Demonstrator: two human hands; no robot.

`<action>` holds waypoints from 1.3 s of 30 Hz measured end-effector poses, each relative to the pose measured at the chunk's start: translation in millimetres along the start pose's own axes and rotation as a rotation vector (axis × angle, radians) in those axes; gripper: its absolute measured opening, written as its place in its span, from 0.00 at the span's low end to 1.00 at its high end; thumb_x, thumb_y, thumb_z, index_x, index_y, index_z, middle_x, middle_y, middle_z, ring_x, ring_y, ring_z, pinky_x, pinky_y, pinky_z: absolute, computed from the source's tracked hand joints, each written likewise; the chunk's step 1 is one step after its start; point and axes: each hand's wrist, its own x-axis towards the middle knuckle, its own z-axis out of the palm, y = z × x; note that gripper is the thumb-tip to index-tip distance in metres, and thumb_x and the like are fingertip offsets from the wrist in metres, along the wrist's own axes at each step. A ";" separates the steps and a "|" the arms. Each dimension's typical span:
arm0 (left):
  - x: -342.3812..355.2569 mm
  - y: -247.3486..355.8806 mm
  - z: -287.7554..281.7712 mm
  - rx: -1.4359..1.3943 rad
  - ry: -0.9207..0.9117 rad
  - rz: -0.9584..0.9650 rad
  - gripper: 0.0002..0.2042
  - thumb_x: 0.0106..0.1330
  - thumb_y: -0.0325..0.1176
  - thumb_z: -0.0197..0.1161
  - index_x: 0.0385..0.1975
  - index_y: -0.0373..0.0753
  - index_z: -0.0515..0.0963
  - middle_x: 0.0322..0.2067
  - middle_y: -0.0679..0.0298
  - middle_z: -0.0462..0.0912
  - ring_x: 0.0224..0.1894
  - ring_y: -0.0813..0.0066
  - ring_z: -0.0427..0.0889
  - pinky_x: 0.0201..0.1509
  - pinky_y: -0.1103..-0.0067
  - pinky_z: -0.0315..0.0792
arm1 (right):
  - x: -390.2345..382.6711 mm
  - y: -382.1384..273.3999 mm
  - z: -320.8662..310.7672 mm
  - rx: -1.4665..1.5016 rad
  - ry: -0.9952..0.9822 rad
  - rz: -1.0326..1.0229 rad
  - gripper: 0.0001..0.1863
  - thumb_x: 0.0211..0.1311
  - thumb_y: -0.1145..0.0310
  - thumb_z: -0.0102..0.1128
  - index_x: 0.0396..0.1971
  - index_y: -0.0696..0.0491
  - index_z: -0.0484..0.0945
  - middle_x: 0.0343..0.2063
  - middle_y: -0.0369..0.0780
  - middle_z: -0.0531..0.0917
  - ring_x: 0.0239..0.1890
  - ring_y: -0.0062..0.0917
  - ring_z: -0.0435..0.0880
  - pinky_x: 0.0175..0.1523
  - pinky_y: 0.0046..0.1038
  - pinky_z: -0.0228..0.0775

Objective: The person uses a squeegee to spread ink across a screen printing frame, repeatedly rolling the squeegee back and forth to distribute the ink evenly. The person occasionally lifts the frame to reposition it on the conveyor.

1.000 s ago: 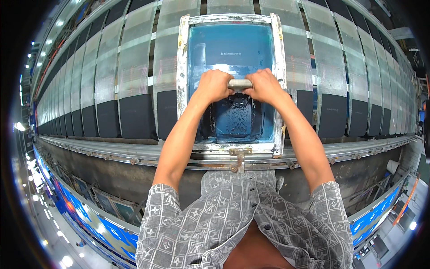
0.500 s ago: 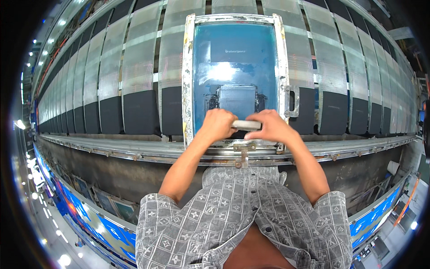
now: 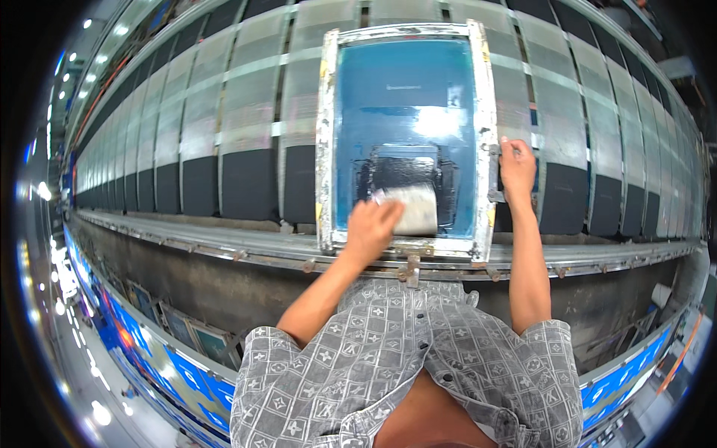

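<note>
A screen printing frame (image 3: 326,142) with worn whitish edges and blue mesh lies across the pallets in front of me. Dark, wet ink (image 3: 403,170) covers a rectangle in the mesh's near half. My left hand (image 3: 373,228) is closed on a pale squeegee (image 3: 417,212) that lies tilted near the frame's close end. On the frame's right side my right hand (image 3: 517,168) has its fingers curled round the metal side handle (image 3: 495,196), which it mostly hides.
Long rows of glassy pallets with dark fabric pieces (image 3: 248,185) run to both sides. A metal rail (image 3: 202,243) with clamps passes between me and the frame. Below it, a blue-and-white panel (image 3: 627,384) runs along the near side.
My right hand has let go of the squeegee and moved right to the frame's handle. The squeegee is now tilted in my left hand, and dark ink fills the rectangle that looked blue before.
</note>
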 end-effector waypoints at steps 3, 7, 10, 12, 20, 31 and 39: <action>-30.5 -6.9 -37.8 0.001 -0.057 -0.007 0.24 0.43 0.19 0.65 0.46 0.41 0.84 0.44 0.67 0.85 0.39 0.65 0.78 0.40 0.69 0.67 | -20.0 -18.0 27.6 0.107 -0.009 -0.068 0.18 0.70 0.56 0.66 0.31 0.57 0.81 0.21 0.36 0.79 0.26 0.18 0.69 0.33 0.29 0.65; -49.5 -87.7 -84.2 0.121 -0.107 -0.051 0.21 0.41 0.21 0.68 0.40 0.42 0.84 0.41 0.69 0.85 0.42 0.65 0.79 0.46 0.67 0.69 | -64.0 -14.0 123.2 0.159 -0.012 -0.075 0.17 0.70 0.56 0.66 0.31 0.57 0.82 0.21 0.33 0.74 0.26 0.17 0.66 0.33 0.27 0.60; -66.5 -138.5 -114.1 0.135 -0.164 -0.061 0.20 0.40 0.23 0.72 0.38 0.44 0.85 0.38 0.71 0.85 0.40 0.67 0.80 0.48 0.68 0.69 | -92.5 -39.0 172.9 0.248 -0.024 -0.072 0.18 0.70 0.56 0.66 0.33 0.59 0.82 0.24 0.35 0.78 0.29 0.17 0.70 0.36 0.27 0.65; -71.1 -154.9 -124.0 0.095 -0.169 -0.083 0.20 0.40 0.23 0.73 0.37 0.44 0.85 0.38 0.71 0.85 0.39 0.68 0.80 0.48 0.69 0.69 | -100.2 -45.2 187.7 0.179 -0.034 -0.033 0.18 0.70 0.56 0.65 0.35 0.60 0.82 0.25 0.37 0.81 0.31 0.18 0.73 0.39 0.27 0.69; -55.8 -181.2 -123.1 -0.028 -0.427 -0.103 0.10 0.45 0.33 0.78 0.29 0.45 0.87 0.29 0.66 0.86 0.35 0.65 0.86 0.46 0.67 0.72 | -97.3 -64.8 193.4 -0.165 -0.026 -0.037 0.18 0.71 0.55 0.61 0.39 0.58 0.83 0.32 0.49 0.88 0.36 0.40 0.87 0.45 0.36 0.74; 83.9 -260.5 -111.6 0.018 -0.467 -0.096 0.12 0.47 0.41 0.80 0.30 0.45 0.89 0.27 0.57 0.87 0.36 0.50 0.86 0.44 0.57 0.78 | -108.7 -201.1 262.7 -0.680 -0.696 -0.734 0.17 0.57 0.52 0.73 0.34 0.51 0.87 0.31 0.45 0.88 0.42 0.42 0.86 0.55 0.44 0.71; -38.1 -199.1 -120.1 -0.084 -0.582 -0.132 0.10 0.46 0.39 0.81 0.28 0.48 0.88 0.27 0.65 0.87 0.33 0.64 0.86 0.47 0.67 0.71 | -215.6 -141.6 230.5 -0.648 -0.822 -0.831 0.13 0.48 0.61 0.77 0.31 0.50 0.86 0.28 0.42 0.85 0.43 0.38 0.83 0.55 0.41 0.69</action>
